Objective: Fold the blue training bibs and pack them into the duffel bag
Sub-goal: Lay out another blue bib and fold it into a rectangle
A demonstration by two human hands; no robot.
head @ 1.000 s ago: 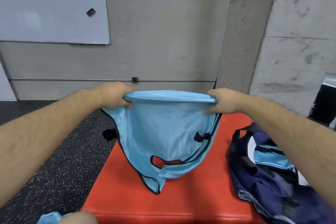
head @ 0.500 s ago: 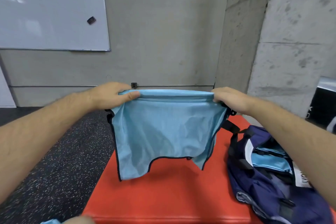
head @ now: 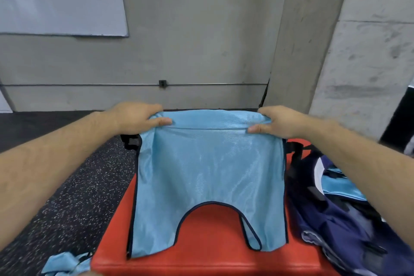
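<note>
Head view: I see left hand (head: 136, 116) and right hand (head: 279, 121) pinching the top corners of a light-blue mesh bib (head: 208, 175) draped onto a red padded bench (head: 201, 263), navy fabric duffel bag (head: 345, 233) just beside it.

Left hand (head: 136, 116), right hand (head: 277, 122) outstretched, level, pinching bib (head: 208, 163).

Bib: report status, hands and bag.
Left hand and right hand each pinch a top corner. Bib spread over red pad. Bag open at right, another bib inside; nothing between.
</note>
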